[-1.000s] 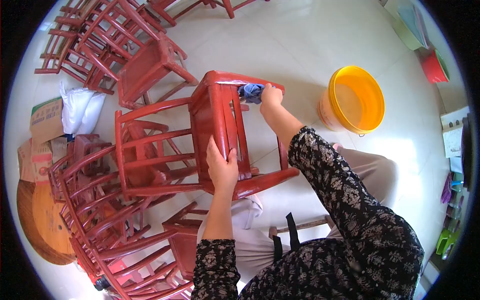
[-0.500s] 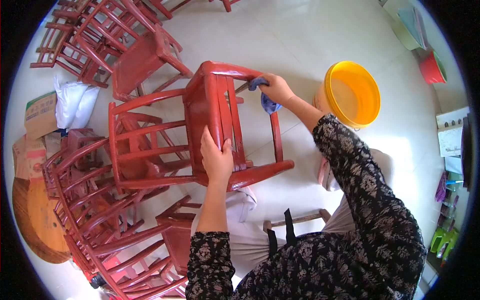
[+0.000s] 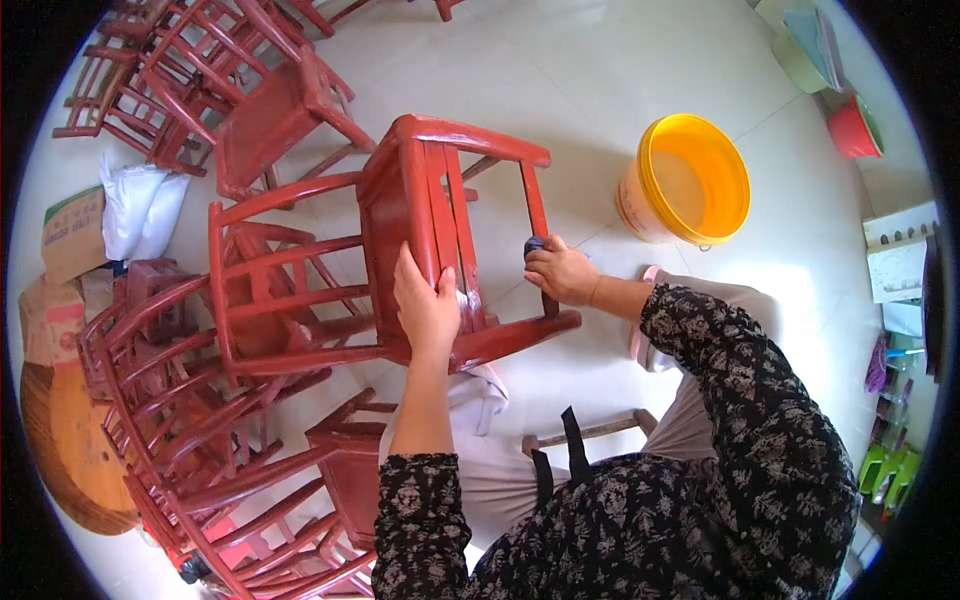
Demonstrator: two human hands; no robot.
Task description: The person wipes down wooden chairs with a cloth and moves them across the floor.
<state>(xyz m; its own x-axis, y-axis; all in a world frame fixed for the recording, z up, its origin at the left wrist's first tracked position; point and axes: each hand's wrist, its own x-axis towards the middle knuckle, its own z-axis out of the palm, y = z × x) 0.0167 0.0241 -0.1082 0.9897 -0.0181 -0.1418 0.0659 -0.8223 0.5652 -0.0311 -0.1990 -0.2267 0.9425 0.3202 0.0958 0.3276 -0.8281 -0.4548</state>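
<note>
A red wooden chair (image 3: 385, 215) is tipped over in front of me, its slatted back to the left and its legs pointing right. My left hand (image 3: 428, 310) grips the edge of the seat, thumb on the near side; the other fingers are partly hidden. In my right hand (image 3: 563, 273) is a bunched blue cloth (image 3: 534, 244), closed around the crossbar (image 3: 534, 200) between two of the chair's legs. Most of the cloth is covered by the fingers.
A yellow bucket (image 3: 693, 180) stands on the tiled floor to the right. More red chairs (image 3: 265, 125) crowd the left side, near white bags (image 3: 142, 210), cardboard boxes (image 3: 73, 238) and a round wooden board (image 3: 85, 450). A low wooden stool (image 3: 590, 435) is by my legs.
My right hand has moved with the cloth from the chair's upper leg down along the crossbar, toward me. My left hand keeps its hold on the seat. The view has shifted slightly.
</note>
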